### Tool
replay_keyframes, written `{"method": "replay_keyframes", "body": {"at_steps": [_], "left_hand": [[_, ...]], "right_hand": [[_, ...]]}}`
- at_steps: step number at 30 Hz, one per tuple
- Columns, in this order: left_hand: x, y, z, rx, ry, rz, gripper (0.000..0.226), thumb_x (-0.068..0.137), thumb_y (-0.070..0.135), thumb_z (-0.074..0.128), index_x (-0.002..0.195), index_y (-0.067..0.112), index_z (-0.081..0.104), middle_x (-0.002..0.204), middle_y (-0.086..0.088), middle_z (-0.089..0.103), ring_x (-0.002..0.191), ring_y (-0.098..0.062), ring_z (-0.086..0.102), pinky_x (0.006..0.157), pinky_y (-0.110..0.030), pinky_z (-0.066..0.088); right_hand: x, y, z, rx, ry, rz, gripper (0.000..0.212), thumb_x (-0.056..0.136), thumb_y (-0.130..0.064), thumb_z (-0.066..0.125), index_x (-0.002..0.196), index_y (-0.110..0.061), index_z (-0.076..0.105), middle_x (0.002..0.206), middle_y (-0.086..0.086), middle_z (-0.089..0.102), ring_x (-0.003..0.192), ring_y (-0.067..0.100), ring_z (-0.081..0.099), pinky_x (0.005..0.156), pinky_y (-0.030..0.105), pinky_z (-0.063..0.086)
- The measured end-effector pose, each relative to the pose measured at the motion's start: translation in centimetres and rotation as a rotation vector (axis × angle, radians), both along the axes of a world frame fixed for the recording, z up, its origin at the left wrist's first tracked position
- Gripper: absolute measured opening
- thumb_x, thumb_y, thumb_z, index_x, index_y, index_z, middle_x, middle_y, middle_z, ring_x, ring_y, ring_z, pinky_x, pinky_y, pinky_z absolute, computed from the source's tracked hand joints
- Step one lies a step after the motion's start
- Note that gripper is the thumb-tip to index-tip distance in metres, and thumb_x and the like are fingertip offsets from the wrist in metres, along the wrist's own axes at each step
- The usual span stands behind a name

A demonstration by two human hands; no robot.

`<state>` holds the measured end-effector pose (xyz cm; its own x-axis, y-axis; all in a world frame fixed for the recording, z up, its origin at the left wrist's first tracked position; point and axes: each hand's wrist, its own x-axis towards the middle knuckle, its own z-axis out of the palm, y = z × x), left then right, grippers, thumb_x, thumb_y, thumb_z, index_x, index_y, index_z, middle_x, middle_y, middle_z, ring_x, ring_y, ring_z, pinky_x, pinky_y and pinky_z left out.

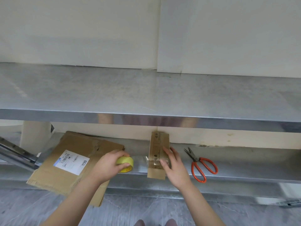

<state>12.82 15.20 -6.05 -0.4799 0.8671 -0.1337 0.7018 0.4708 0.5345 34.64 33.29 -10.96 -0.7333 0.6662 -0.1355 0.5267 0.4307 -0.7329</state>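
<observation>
My left grip (109,165) curls round the tape roll (130,160); my right grip (175,168), fingers straight, presses the box (156,144), scissors (195,158) just right of it

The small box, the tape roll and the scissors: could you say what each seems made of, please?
The small box looks like matte brown cardboard, creased at its folds. The tape roll seems glossy plastic film, yellowish on the roll, see-through where a strip runs to the box. The scissors show dull grey metal blades and shiny orange-red handles, probably plastic-coated.
</observation>
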Motion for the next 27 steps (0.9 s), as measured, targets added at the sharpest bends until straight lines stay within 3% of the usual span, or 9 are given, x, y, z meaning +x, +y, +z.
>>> {"method": "replay_keyframes", "body": {"at_steps": [5,9,11,13,15,19,22,27], "left_hand": [[0.3,0.7,0.0,0.006,0.019,0.023,0.033,0.086,0.040,0.067,0.116,0.027,0.064,0.104,0.012,0.057,0.098,-0.010,0.054,0.079,-0.022,0.038],[0.7,1.1,0.0,0.003,0.026,0.042,0.035,0.086,0.044,0.066,0.118,0.029,0.062,0.110,0.010,0.059,0.099,-0.010,0.054,0.080,-0.022,0.038],[0.8,1.2,0.0,0.003,0.032,0.049,0.036,0.087,0.044,0.066,0.119,0.028,0.063,0.112,0.009,0.060,0.101,-0.011,0.055,0.081,-0.023,0.040],[1.0,1.1,0.0,0.008,0.031,0.061,0.036,0.087,0.043,0.067,0.119,0.027,0.063,0.113,0.008,0.060,0.103,-0.012,0.055,0.083,-0.025,0.041],[1.3,0.9,0.0,0.000,0.024,0.073,0.036,0.087,0.043,0.067,0.119,0.028,0.063,0.114,0.008,0.060,0.104,-0.012,0.056,0.086,-0.027,0.043],[2.0,0.7,0.1,-0.011,0.027,0.089,0.036,0.087,0.045,0.065,0.120,0.031,0.062,0.115,0.010,0.060,0.103,-0.011,0.055,0.085,-0.028,0.045],[2.3,0.6,0.4,-0.007,0.049,0.098,0.036,0.087,0.047,0.064,0.120,0.032,0.061,0.115,0.010,0.059,0.103,-0.011,0.055,0.085,-0.029,0.046],[2.5,0.6,0.6,-0.001,0.061,0.094,0.035,0.087,0.047,0.064,0.119,0.032,0.062,0.114,0.010,0.059,0.103,-0.011,0.055,0.082,-0.025,0.043]], "right_hand": [[2.8,1.0,0.0,0.224,-0.078,-0.006,0.050,0.099,-0.053,0.035,0.148,-0.042,0.032,0.159,-0.003,0.026,0.147,0.020,0.021,0.117,0.040,0.026],[7.4,3.5,-1.3,0.536,-0.268,-0.131,0.054,0.096,-0.043,0.030,0.138,-0.019,0.055,0.143,0.010,0.052,0.138,0.035,0.040,0.111,0.056,0.032],[9.4,4.9,-2.5,0.507,-0.400,-0.169,0.055,0.097,-0.043,0.030,0.141,-0.018,0.050,0.147,0.008,0.047,0.141,0.032,0.036,0.113,0.056,0.028],[10.9,6.0,-3.9,0.421,-0.557,-0.115,0.054,0.101,-0.044,0.031,0.151,-0.025,0.030,0.158,-0.002,0.028,0.147,0.021,0.020,0.118,0.048,0.018],[11.4,6.5,-4.7,0.378,-0.613,-0.088,0.055,0.101,-0.046,0.030,0.153,-0.029,0.023,0.159,-0.007,0.021,0.146,0.015,0.020,0.117,0.043,0.020],[10.7,6.6,-4.5,0.416,-0.603,-0.212,0.057,0.098,-0.052,0.039,0.148,-0.024,0.032,0.144,-0.004,0.044,0.132,0.016,0.040,0.099,0.036,0.036],[10.2,6.9,-4.0,0.435,-0.756,-0.249,0.054,0.098,-0.059,0.033,0.137,-0.022,0.039,0.131,-0.005,0.050,0.121,0.014,0.047,0.090,0.034,0.038],[9.6,6.8,-3.5,0.482,-0.796,-0.218,0.025,0.102,-0.032,0.036,0.120,-0.020,0.046,0.120,-0.005,0.057,0.110,0.015,0.055,0.084,0.030,0.037]]}}
